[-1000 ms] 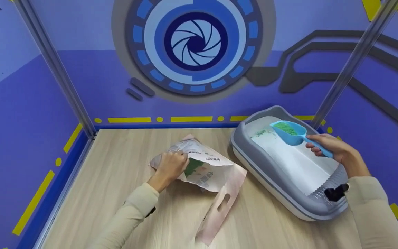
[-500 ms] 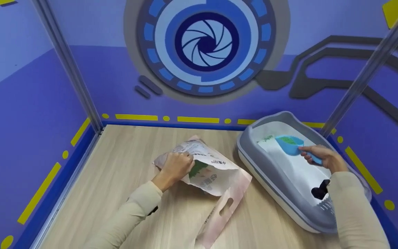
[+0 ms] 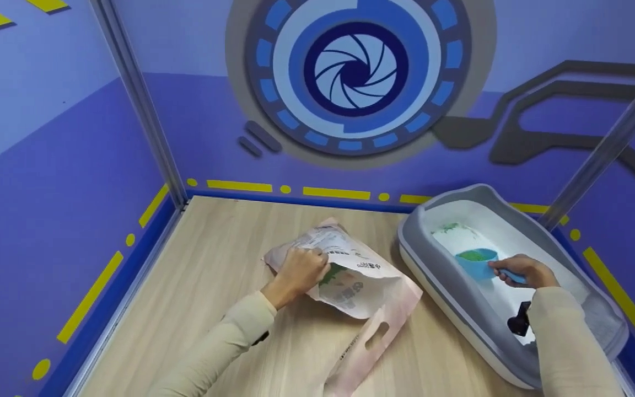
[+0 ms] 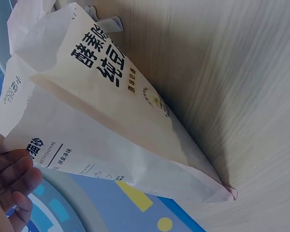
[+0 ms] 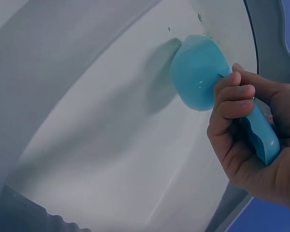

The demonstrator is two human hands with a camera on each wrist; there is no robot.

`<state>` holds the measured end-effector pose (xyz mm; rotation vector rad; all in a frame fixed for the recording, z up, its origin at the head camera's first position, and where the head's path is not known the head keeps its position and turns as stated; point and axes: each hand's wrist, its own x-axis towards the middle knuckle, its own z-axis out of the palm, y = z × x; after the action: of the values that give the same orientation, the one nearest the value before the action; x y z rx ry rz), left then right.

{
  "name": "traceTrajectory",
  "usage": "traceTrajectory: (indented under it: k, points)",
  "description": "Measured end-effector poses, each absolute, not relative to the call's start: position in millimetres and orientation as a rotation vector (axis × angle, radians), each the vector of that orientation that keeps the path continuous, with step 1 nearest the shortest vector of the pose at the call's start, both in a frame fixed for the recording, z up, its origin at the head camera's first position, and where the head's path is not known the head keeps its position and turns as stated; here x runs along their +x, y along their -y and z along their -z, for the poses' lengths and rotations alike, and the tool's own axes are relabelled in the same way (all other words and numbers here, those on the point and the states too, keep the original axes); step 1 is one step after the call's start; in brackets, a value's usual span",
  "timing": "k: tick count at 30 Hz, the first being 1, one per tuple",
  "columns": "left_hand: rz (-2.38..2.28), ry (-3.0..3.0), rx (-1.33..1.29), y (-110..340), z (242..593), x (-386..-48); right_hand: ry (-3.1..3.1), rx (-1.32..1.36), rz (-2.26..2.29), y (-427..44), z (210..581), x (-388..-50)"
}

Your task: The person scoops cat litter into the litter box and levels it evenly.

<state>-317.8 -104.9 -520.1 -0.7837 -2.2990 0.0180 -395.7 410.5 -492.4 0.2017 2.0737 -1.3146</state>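
Observation:
An opened pink-and-white cat litter bag (image 3: 372, 259) lies on the table, its torn mouth facing right and green granules showing inside. My left hand (image 3: 302, 273) grips the bag's upper edge; in the left wrist view curled fingers (image 4: 14, 176) pinch the paper. A blue scoop (image 3: 480, 267) holding green granules hangs inside the grey-and-white litter box (image 3: 433, 281), over its white floor. Its handle is gripped by my right hand (image 3: 526, 270). The scoop's underside (image 5: 198, 72) faces the right wrist camera. Some green granules (image 3: 452, 227) lie scattered at the box's far end.
A torn bag strip with a handle hole (image 3: 364, 347) trails toward the table's front. Blue-purple walls (image 3: 196, 127) enclose the wooden table (image 3: 224, 237) at the back and sides. The litter box stands close to the back and right walls.
My right hand has lowered the scoop into the litter box and drawn it nearer. The left hand keeps hold of the bag. The whole view has shifted, moving everything rightward in the picture.

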Motion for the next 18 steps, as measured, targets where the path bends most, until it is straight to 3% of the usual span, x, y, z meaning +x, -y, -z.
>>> traceTrajectory:
  k: [18]
  points:
    - [0.026,2.328,-0.786,98.1,522.5,-314.9,-2.426,0.181,0.924,-420.5,463.5,-381.4]
